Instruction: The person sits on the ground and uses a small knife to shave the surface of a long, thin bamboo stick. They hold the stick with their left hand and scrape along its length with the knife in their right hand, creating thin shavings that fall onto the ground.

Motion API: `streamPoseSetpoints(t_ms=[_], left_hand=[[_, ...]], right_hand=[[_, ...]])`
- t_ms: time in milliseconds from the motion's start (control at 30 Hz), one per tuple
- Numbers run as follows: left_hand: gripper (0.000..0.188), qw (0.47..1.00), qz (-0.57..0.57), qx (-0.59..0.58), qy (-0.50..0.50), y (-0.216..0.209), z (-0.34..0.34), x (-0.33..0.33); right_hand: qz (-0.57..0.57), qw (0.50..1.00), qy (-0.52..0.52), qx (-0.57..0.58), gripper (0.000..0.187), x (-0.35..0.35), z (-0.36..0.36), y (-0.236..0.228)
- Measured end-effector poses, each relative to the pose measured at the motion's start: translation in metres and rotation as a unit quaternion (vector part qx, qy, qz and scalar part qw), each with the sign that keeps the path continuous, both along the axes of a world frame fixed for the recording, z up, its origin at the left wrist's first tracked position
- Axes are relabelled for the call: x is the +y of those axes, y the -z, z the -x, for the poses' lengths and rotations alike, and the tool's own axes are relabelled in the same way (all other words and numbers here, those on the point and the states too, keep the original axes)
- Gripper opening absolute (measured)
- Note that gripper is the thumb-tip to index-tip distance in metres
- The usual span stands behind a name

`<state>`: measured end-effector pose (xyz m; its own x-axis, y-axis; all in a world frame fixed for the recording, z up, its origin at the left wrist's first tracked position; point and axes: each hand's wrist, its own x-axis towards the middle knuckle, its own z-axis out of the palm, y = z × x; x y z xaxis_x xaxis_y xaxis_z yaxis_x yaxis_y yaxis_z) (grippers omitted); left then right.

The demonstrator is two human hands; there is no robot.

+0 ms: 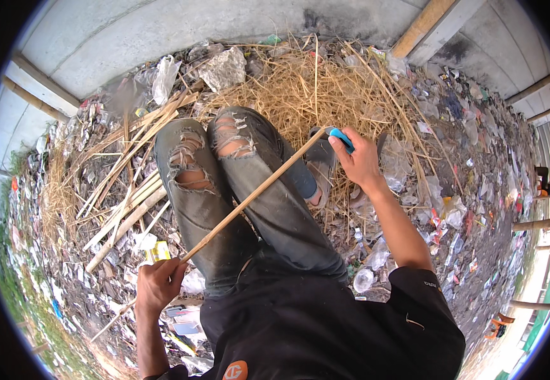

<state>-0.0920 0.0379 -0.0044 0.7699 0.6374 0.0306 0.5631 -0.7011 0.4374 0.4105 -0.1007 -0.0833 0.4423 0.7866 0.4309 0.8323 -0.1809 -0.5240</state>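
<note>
A long thin bamboo strip (256, 193) slants across my ripped dark trousers (224, 183), from the lower left up to my right knee's far side. My left hand (159, 284) is closed round its lower part, and the tail end sticks out beyond the fist. At the strip's upper end, my right hand (358, 159) grips a small blue-handled knife (341, 139). The little metal that shows of the knife meets the strip's tip; most of the blade is hidden.
A heap of pale bamboo shavings (300, 92) lies beyond my knees. Split bamboo pieces (123, 221) are stacked at the left. Plastic scraps and litter (458, 253) cover the ground. A grey panel wall (224, 25) with wooden posts (430, 28) stands behind.
</note>
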Motion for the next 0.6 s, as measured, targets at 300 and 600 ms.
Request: streamPoseSetpoints(t_ms=[300,600], left_hand=[[0.009,1.0,0.008,-0.001,0.003,-0.006,-0.006,0.005],[0.009,0.999,0.043,0.001,0.01,-0.005,-0.005,0.012]], right_hand=[[-0.003,0.997,-0.062,-0.036,0.03,0.02,-0.002,-0.027],[-0.097,0.79,-0.148,0.587,0.019,0.031,-0.041,0.011]])
